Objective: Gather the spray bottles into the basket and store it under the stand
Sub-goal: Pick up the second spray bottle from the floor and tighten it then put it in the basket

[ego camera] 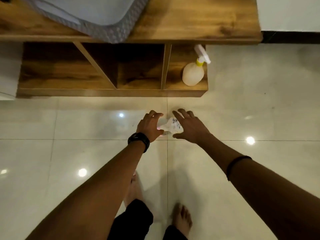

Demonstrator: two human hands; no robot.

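A small white spray bottle (170, 126) with a printed label sits low over the tiled floor between my hands. My left hand (149, 125), with a black watch on the wrist, is closed around its pink-tipped head end. My right hand (189, 126) hovers just to its right, fingers spread, touching or nearly touching the label end. A second spray bottle (193, 73), cream with a yellow collar and white trigger, stands in the rightmost compartment of the wooden stand (110, 92). No basket is in view.
The stand's left and middle compartments (138, 66) hold nothing. A grey mattress corner (97, 19) overhangs the wooden top. My bare feet (181, 219) are on glossy white floor tiles. A white wall with a dark skirting runs at the upper right.
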